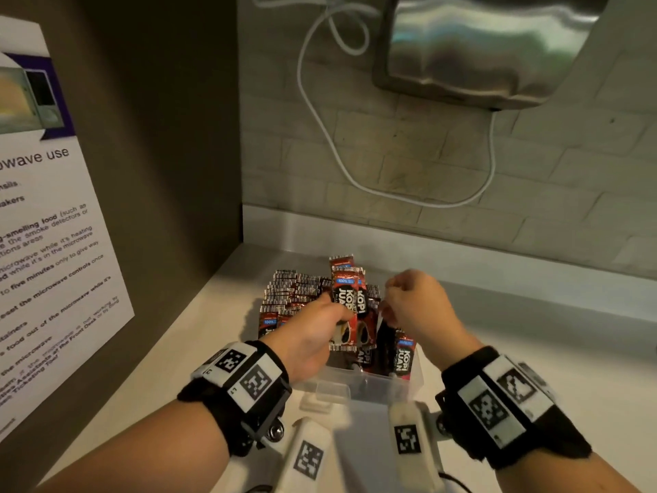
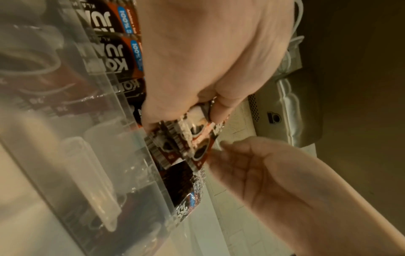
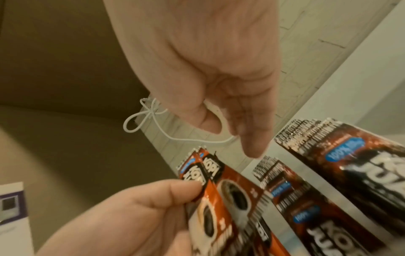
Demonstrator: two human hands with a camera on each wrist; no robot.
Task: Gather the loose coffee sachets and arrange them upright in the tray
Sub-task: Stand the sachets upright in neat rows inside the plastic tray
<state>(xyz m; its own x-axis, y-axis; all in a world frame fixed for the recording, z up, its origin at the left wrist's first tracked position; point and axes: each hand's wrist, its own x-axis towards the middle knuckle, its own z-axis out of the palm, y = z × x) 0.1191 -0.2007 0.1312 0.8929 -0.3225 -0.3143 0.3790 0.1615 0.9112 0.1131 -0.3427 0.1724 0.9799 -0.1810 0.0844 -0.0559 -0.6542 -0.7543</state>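
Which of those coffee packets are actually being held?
The small bunch of red-and-black coffee sachets pinched in the left hand above the clear plastic tray; the others stand inside it.

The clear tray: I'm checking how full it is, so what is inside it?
Inside the clear tray stand rows of coffee sachets. The left hand holds a small bunch over them. The hands hide the middle, and the tray floor cannot be seen.
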